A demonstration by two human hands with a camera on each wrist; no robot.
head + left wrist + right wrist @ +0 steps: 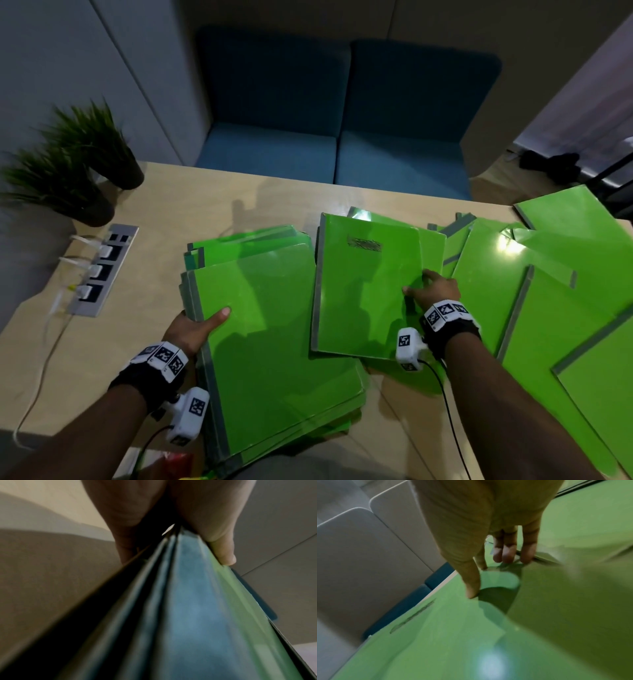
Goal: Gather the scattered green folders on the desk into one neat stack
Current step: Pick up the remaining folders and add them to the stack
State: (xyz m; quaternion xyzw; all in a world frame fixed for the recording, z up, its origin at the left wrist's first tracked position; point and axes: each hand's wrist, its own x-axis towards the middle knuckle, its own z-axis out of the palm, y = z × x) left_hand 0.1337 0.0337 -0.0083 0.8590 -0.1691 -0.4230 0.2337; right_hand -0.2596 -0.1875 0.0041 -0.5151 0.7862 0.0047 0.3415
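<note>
A stack of green folders [274,325] with grey spines lies on the wooden desk [205,205] in front of me. My left hand [195,329] grips its left spine edge, thumb on top; the left wrist view shows the thumb [223,550] over the spines [188,615] and fingers beneath. Right of the stack lies a single green folder [363,284] with a scribbled label. My right hand [435,291] pinches its right edge, thumb on the cover [436,635] and fingers [505,553] curled under. Several more green folders [548,308] lie fanned out further right.
Two potted grass plants [68,164] stand at the desk's far left corner. A built-in power strip [99,270] with white plugs and cables sits near the left edge. A blue sofa [335,150] stands beyond the far edge. Bare desk shows behind the stack.
</note>
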